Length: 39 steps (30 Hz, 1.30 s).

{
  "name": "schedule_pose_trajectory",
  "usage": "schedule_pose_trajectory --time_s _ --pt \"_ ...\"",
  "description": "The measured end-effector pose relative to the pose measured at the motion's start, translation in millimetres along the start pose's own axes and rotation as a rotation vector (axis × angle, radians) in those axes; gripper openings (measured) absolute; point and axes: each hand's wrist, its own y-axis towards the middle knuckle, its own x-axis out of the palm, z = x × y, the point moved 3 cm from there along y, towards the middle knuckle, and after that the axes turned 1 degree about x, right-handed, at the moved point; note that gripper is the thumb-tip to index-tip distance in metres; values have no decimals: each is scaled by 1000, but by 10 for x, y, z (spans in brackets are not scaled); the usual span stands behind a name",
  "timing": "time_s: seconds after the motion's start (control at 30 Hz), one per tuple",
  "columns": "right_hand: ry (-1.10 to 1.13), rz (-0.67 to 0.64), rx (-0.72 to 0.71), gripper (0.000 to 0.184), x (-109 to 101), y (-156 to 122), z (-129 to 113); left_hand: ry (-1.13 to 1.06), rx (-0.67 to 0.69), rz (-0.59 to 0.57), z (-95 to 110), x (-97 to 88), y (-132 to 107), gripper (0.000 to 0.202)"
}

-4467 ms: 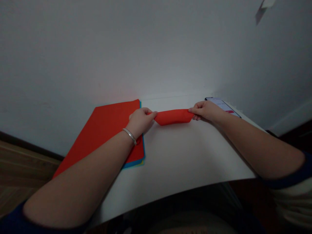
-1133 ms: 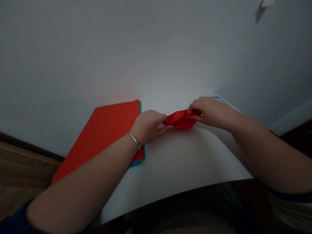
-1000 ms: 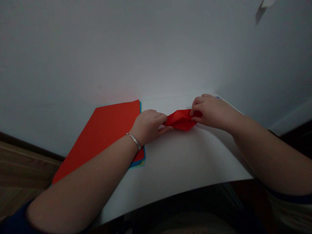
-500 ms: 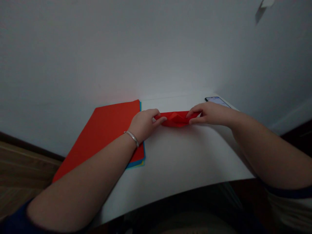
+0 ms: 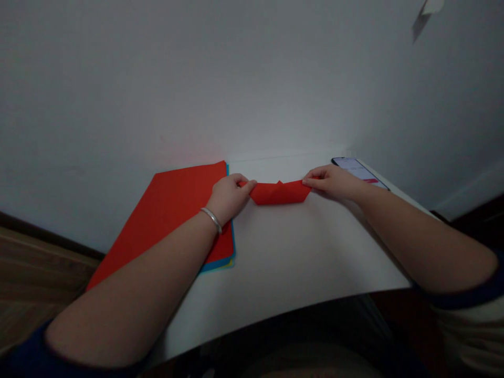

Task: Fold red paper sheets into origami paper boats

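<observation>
A folded red paper boat point(image 5: 280, 194) stretches between my two hands, its long side facing me and a small peak showing above the middle of its upper edge. My left hand point(image 5: 231, 193) pinches the left tip between thumb and fingers. At the other end, my right hand point(image 5: 328, 181) has the right tip pinched the same way. The boat is at the white table's surface or just above it; I cannot tell which. Its inside is hidden from me now.
Left of the boat lies a stack of coloured paper point(image 5: 177, 205), red on top with blue and yellow edges below. A phone point(image 5: 360, 170) with a lit screen rests behind my right hand. The white table point(image 5: 295, 257) meets a wall point(image 5: 252, 79) at the back.
Both hands have shifted their grip to the boat's tips. The boat has turned from showing its opened inside to showing its flat outer side. More of the phone shows.
</observation>
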Motion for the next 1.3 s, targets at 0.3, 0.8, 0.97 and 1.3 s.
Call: schedule_pose_trajectory --time_s 0.3,0.8,0.97,1.3 --pt "-60 112 39 29 33 52 36 28 -21 -24 -32 23 18 21" --pt "-39 111 25 24 100 136 131 508 87 -50 76 -5 -40 28" --pt "-178 141 13 18 83 84 9 579 152 -60 115 4 -78 25" --pt "-298 181 -153 20 103 26 -218 496 544 -172 272 126 -97 38"
